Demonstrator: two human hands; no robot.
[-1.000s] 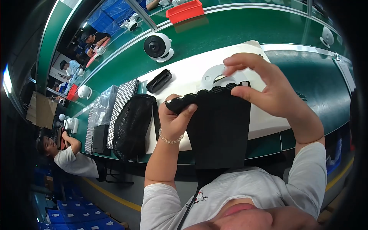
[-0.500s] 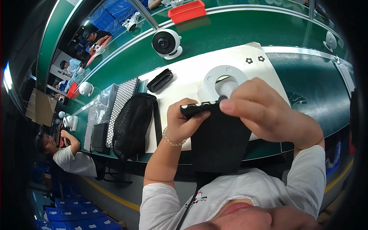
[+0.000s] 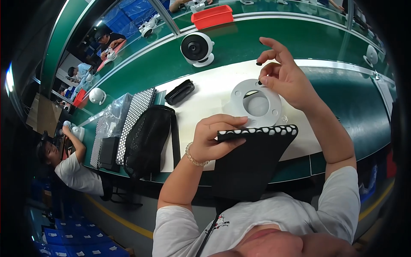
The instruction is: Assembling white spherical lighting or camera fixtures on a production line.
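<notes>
My left hand (image 3: 218,137) grips a black sheet (image 3: 246,169) with white round spots along its upper edge, thumb in front and fingers behind. The sheet hangs toward my lap. Beyond it, a white plastic ring-shaped base (image 3: 236,100) with round recesses lies on the pale mat (image 3: 205,103). Above the far rim of the base, my right hand (image 3: 284,77) pinches a small black round pad (image 3: 260,83) at its fingertips. Another black pad (image 3: 259,64) clings to a raised finger, and a dark spot shows on the uppermost fingertip. Whether the pinched pad touches the base, I cannot tell.
A round white camera (image 3: 197,49) stands beyond the mat. On its left lie a black case (image 3: 180,92), a black mesh pouch (image 3: 150,139) and perforated sheets (image 3: 136,120). A red bin (image 3: 212,17) is at the back. A co-worker (image 3: 72,167) sits at the left.
My right hand has left the edge of the sheet and moved up and away, over the base, with black pads on its fingers. The sheet's spotted edge has come into fuller view.
</notes>
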